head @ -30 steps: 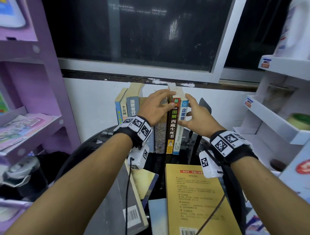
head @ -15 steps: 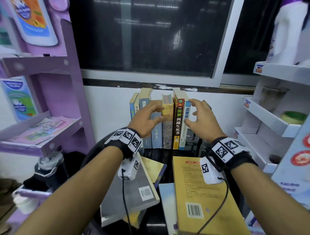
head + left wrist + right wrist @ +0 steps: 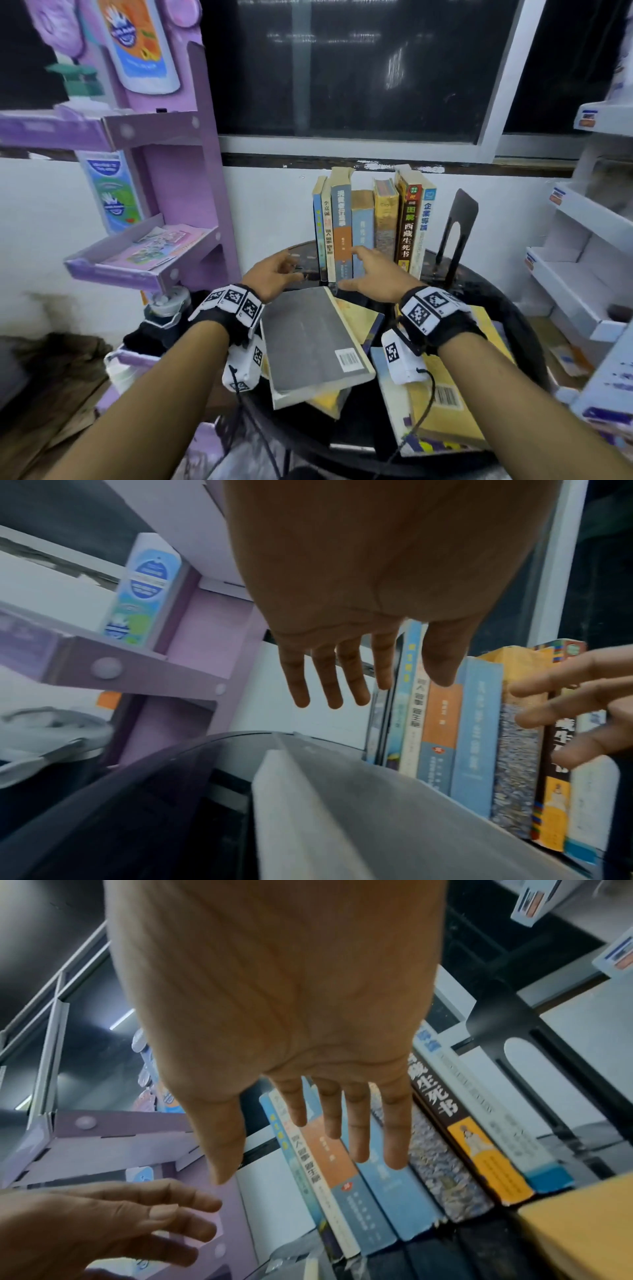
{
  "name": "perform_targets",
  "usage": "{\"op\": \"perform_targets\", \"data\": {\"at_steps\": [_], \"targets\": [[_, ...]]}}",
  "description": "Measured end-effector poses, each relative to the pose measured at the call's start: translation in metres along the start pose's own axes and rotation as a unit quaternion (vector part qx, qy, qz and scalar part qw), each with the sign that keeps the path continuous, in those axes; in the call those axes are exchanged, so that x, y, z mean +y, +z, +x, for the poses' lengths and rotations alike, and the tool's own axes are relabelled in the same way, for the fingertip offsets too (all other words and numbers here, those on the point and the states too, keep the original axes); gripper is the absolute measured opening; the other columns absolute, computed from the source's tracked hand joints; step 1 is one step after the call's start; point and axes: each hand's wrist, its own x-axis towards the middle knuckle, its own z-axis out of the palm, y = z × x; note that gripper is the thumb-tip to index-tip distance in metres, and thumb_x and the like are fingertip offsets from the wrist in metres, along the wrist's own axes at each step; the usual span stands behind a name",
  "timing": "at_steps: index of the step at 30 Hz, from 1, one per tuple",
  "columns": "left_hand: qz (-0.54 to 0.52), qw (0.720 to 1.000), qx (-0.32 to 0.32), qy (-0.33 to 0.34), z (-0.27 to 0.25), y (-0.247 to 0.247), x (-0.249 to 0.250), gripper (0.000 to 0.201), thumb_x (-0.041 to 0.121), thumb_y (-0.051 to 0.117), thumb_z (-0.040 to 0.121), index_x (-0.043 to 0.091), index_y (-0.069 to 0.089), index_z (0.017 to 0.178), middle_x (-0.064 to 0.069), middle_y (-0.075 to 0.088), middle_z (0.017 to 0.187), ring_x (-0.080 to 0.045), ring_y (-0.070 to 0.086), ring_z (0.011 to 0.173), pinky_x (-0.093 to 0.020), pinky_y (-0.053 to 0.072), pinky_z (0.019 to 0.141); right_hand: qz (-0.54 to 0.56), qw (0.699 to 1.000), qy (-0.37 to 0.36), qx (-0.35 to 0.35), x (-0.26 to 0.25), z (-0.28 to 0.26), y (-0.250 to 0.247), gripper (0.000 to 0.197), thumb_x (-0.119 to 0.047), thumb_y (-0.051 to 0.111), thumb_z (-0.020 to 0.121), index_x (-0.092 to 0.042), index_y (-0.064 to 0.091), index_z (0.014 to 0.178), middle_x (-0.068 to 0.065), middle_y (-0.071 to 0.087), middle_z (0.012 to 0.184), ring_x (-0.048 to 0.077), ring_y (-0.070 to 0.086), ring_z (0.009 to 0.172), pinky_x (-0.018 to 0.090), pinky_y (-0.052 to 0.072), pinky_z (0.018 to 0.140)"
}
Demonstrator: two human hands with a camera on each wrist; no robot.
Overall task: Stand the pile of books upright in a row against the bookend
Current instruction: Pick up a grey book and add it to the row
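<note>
Small shop corner: price-tagged white shelves [image 3: 582, 219], purple display rack [image 3: 178, 192] with product cartons.

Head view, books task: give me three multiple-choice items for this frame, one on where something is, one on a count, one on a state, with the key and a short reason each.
1. Where is the black bookend relative to the upright row?
A. to its right
B. to its left
C. lying on top of it

2. How many books stand in the upright row?
A. three
B. seven
C. twelve

3. What is the state of the left hand and right hand?
A. each grips a book
B. both open, holding nothing
C. both clenched into fists

Key:
1 A, the bookend stands on the round table past the white-spined book at the row's right end.
2 B, seven spines show side by side.
3 B, the wrist views show the fingers spread over the grey book with nothing in them.
</note>
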Motion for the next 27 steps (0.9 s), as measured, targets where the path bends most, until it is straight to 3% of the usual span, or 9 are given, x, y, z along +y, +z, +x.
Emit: {"op": "perform_targets", "data": {"at_steps": [1,3,6,9,11,14,18,22,27], "targets": [[-0.011,1.000,-0.009,-0.021,-0.003,-0.003,-0.007,0.037,0.031,0.072,0.079,0.019,0.058,0.111,-0.009,0.065,0.117,-0.023,0.060,0.106,-0.037,0.046,0.098,-0.001,1.000,0.005,-0.013,-0.003,0.002,0.006,0.080,-0.043,0.068,0.086,-0.016,0.027,0.149,0.010,0.033,0.152,0.027,0.036,0.137,0.036,0.034,0.108],[0.004,0.997,-0.031,-0.069,-0.002,-0.007,-0.026,0.067,0.051,0.067,0.063,0.017,0.054,0.119,-0.012,0.063,0.121,-0.027,0.059,0.111,-0.042,0.046,0.099,-0.001,0.999,0.015,-0.038,-0.009,0.005,0.016,0.080,-0.044,0.066,0.087,-0.015,0.026,0.150,0.011,0.031,0.154,0.027,0.035,0.138,0.036,0.034,0.107],[0.023,0.991,-0.056,-0.123,0.005,-0.008,-0.052,0.097,0.068,0.063,0.051,0.014,0.046,0.131,-0.009,0.058,0.129,-0.026,0.055,0.119,-0.041,0.041,0.105,-0.002,0.997,0.028,-0.073,-0.018,0.010,0.028,0.077,-0.042,0.063,0.090,-0.012,0.024,0.150,0.010,0.032,0.154,0.027,0.036,0.138,0.033,0.034,0.105],[0.046,0.984,-0.073,-0.157,-0.008,-0.010,-0.047,0.075,0.057,0.065,0.077,0.016,0.042,0.136,-0.004,0.052,0.132,-0.026,0.050,0.123,-0.036,0.036,0.108,-0.014,0.993,0.049,-0.105,-0.024,0.014,0.039,0.079,-0.049,0.060,0.090,-0.014,0.024,0.150,0.009,0.037,0.152,0.027,0.041,0.135,0.034,0.037,0.103],[0.059,0.979,-0.082,-0.175,-0.011,-0.009,-0.047,0.062,0.047,0.060,0.088,0.015,0.040,0.138,-0.006,0.050,0.132,-0.027,0.049,0.125,-0.034,0.038,0.102,-0.023,0.990,0.065,-0.122,-0.025,0.017,0.045,0.084,-0.053,0.059,0.087,-0.014,0.022,0.151,0.008,0.034,0.154,0.026,0.040,0.136,0.036,0.038,0.105],[0.064,0.979,-0.075,-0.178,-0.010,-0.008,-0.051,0.063,0.048,0.063,0.085,0.016,0.044,0.136,-0.008,0.052,0.134,-0.026,0.051,0.121,-0.033,0.041,0.096,-0.039,0.987,0.079,-0.134,-0.028,0.018,0.051,0.086,-0.054,0.060,0.086,-0.012,0.023,0.151,0.008,0.032,0.155,0.026,0.037,0.138,0.037,0.037,0.107],[0.081,0.977,-0.073,-0.181,-0.007,-0.006,-0.052,0.059,0.044,0.072,0.079,0.016,0.050,0.126,-0.008,0.058,0.126,-0.024,0.058,0.110,-0.027,0.043,0.080,-0.047,0.987,0.084,-0.132,-0.034,0.017,0.052,0.067,-0.047,0.067,0.085,-0.011,0.044,0.137,0.009,0.050,0.138,0.025,0.050,0.122,0.030,0.042,0.089],[0.104,0.976,-0.068,-0.178,-0.004,-0.002,-0.049,0.066,0.040,0.075,0.077,0.016,0.047,0.132,-0.008,0.052,0.133,-0.026,0.054,0.118,-0.039,0.050,0.095,-0.056,0.984,0.090,-0.141,-0.036,0.016,0.052,0.069,-0.046,0.072,0.081,-0.010,0.046,0.134,0.009,0.053,0.133,0.026,0.052,0.117,0.032,0.043,0.087],[0.045,0.980,-0.054,-0.185,-0.006,0.000,-0.045,0.062,0.025,0.078,0.078,0.011,0.048,0.130,-0.012,0.055,0.124,-0.032,0.064,0.104,-0.044,0.058,0.080,-0.055,0.986,0.094,-0.128,-0.038,0.015,0.052,0.067,-0.042,0.077,0.078,-0.006,0.051,0.128,0.010,0.057,0.128,0.026,0.055,0.113,0.034,0.045,0.087]]}}
